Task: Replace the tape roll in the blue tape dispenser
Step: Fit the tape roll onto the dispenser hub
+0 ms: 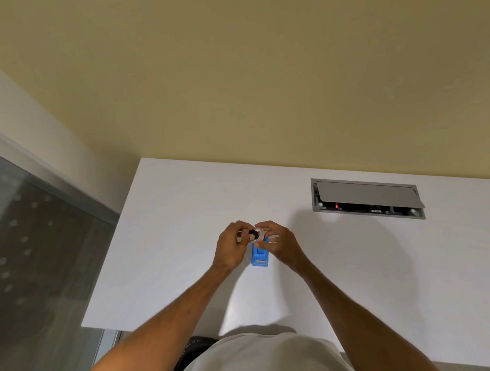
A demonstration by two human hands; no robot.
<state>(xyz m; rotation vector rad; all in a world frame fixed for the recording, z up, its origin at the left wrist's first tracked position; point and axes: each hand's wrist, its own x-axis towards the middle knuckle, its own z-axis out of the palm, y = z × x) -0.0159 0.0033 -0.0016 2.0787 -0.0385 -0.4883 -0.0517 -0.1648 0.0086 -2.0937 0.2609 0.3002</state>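
1. a white table (pixel 182 217) stands against a yellow wall (pixel 259 69).
2. a grey hatch (pixel 366 198) is set in the table top, its lid tilted up, well to the right of the hands.
3. the blue tape dispenser (pixel 259 256) lies on the table between the wrists.
4. the right hand (pixel 282 244) pinches a clear tape roll (pixel 261 235) just above the dispenser.
5. the left hand (pixel 230 248) grips a small black hub (pixel 252 233), touching the roll's hole.
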